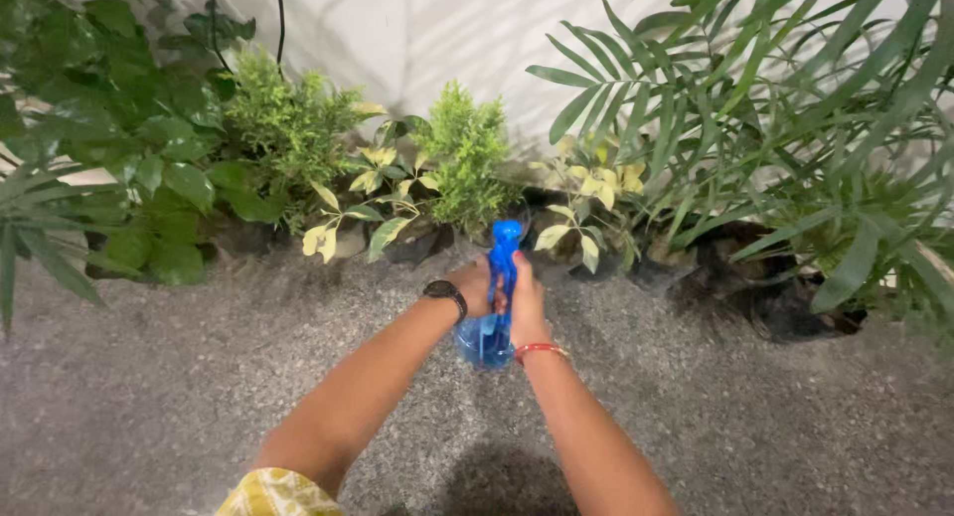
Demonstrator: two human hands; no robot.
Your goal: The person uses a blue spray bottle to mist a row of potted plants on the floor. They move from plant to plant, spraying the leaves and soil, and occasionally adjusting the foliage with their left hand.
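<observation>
Two hands closing together around a translucent blue plastic spray bottle at centre frame: left hand wrapping one side, right hand the other. Keeping the nozzle tipped forward, steadying the base, aiming past grey speckled floor toward yellow-green leafy shrubs across the upper frame.

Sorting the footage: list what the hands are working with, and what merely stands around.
In hand:
- blue spray bottle, gripped by left hand and right hand

Around:
- palm fronds
- small bushy plants
- broad-leaved plant
- white wall
- gravelly ground
</observation>
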